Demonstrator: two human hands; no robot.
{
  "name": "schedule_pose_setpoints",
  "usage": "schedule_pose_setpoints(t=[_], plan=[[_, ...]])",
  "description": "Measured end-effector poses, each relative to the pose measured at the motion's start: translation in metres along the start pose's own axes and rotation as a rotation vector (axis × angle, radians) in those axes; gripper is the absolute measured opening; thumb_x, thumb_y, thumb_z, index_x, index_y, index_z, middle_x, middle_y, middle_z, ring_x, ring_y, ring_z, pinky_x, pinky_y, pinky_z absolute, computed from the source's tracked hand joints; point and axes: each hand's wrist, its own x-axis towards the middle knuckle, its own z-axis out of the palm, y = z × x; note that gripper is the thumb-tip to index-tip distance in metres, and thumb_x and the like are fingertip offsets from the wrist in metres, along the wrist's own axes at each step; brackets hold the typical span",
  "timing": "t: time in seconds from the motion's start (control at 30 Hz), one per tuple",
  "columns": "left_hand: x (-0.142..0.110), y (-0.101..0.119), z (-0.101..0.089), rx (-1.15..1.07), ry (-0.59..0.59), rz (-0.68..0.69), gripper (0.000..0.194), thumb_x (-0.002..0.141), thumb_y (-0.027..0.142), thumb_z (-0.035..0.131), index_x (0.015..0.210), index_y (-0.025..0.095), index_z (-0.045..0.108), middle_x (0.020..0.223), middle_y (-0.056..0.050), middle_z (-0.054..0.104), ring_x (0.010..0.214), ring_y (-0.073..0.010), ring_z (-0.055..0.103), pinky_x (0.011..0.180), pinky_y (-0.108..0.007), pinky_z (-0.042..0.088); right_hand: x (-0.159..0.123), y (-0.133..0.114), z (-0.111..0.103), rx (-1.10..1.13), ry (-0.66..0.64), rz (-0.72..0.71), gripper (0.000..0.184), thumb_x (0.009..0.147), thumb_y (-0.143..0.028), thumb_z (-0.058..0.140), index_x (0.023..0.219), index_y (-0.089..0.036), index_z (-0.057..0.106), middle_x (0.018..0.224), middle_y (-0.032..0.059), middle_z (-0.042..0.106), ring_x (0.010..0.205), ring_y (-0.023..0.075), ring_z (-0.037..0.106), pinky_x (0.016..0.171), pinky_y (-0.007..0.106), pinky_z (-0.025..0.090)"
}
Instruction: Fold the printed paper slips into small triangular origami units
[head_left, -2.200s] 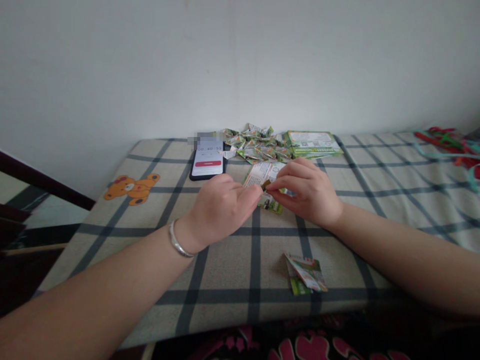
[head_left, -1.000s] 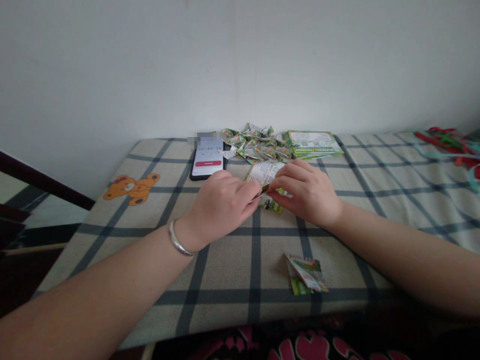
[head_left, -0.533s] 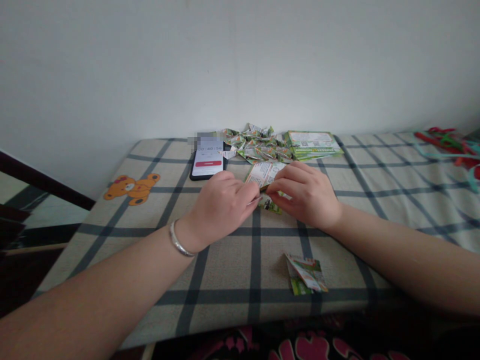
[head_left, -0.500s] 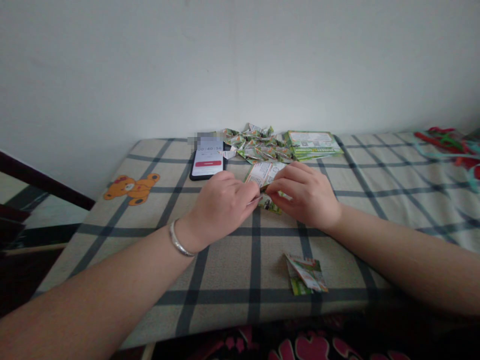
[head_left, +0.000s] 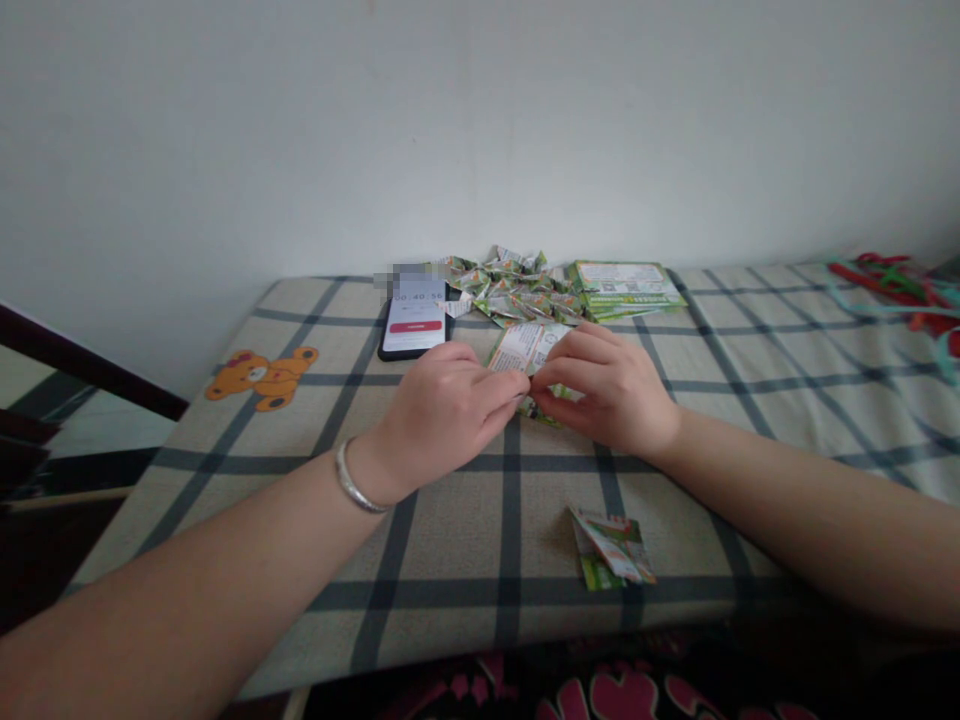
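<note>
My left hand (head_left: 457, 410), with a silver bracelet at the wrist, and my right hand (head_left: 604, 390) meet at the middle of the table with fingertips pinched together. Both close on a green-and-white printed paper sheet (head_left: 525, 345), whose far part shows flat beyond the fingers. A bit of its green near part peeks out below them; the pinched part itself is hidden. Closer to the front edge lies a small folded piece of the same printed paper (head_left: 613, 550), apart from both hands.
Several folded paper pieces (head_left: 517, 290) lie together at the back. Right of them is a stack of printed sheets (head_left: 630, 288). A phone (head_left: 415, 330) shows a timer at their left. A bear picture (head_left: 262, 378) is on the checked tablecloth (head_left: 442, 560). Coloured strips (head_left: 900, 285) lie far right.
My left fingertips have shifted slightly right, up against my right fingertips. The sheet edge that stuck out under the left fingers is now covered. Other things stay put.
</note>
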Motion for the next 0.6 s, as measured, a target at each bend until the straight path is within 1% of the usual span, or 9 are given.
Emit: schedule_pose_setpoints(t=[0.17, 0.27, 0.47, 0.6], plan=[[-0.0015, -0.0006, 0.0013, -0.001, 0.004, -0.025, 0.012, 0.090, 0.020, 0.055, 0.084, 0.018, 0.066, 0.062, 0.000, 0.062, 0.062, -0.0180, 0.058, 0.066, -0.032, 0.044, -0.0005, 0.0040, -0.0019, -0.097, 0.001, 0.005, 0.012, 0.088, -0.027, 0.061, 0.079, -0.021, 0.067, 0.074, 0.0016, 0.064, 0.070, 0.0169, 0.052, 0.064, 0.032, 0.037], [-0.0027, -0.0013, 0.0020, 0.007, -0.005, -0.049, 0.012, 0.089, 0.022, 0.056, 0.084, 0.018, 0.066, 0.062, -0.001, 0.061, 0.063, -0.0191, 0.058, 0.065, -0.032, 0.044, -0.0010, 0.0053, -0.0024, -0.132, -0.008, 0.009, 0.013, 0.088, -0.028, 0.061, 0.078, -0.022, 0.067, 0.071, 0.0006, 0.064, 0.070, 0.0171, 0.052, 0.064, 0.033, 0.034], [-0.0032, -0.0012, 0.0025, 0.013, -0.034, -0.063, 0.014, 0.091, 0.023, 0.054, 0.083, 0.017, 0.065, 0.061, -0.002, 0.060, 0.064, -0.0203, 0.058, 0.063, -0.032, 0.043, -0.0008, 0.0046, -0.0012, -0.099, -0.033, 0.046, 0.013, 0.087, -0.027, 0.061, 0.077, -0.021, 0.066, 0.073, 0.0023, 0.065, 0.071, 0.0174, 0.052, 0.065, 0.031, 0.037], [-0.0040, -0.0011, 0.0030, 0.019, -0.063, -0.089, 0.015, 0.092, 0.025, 0.053, 0.083, 0.017, 0.062, 0.062, -0.002, 0.060, 0.064, -0.0204, 0.058, 0.063, -0.032, 0.042, -0.0014, 0.0052, 0.0001, 0.005, -0.038, 0.160, 0.012, 0.086, -0.026, 0.064, 0.077, -0.019, 0.063, 0.074, 0.0033, 0.064, 0.071, 0.0169, 0.056, 0.066, 0.030, 0.041]])
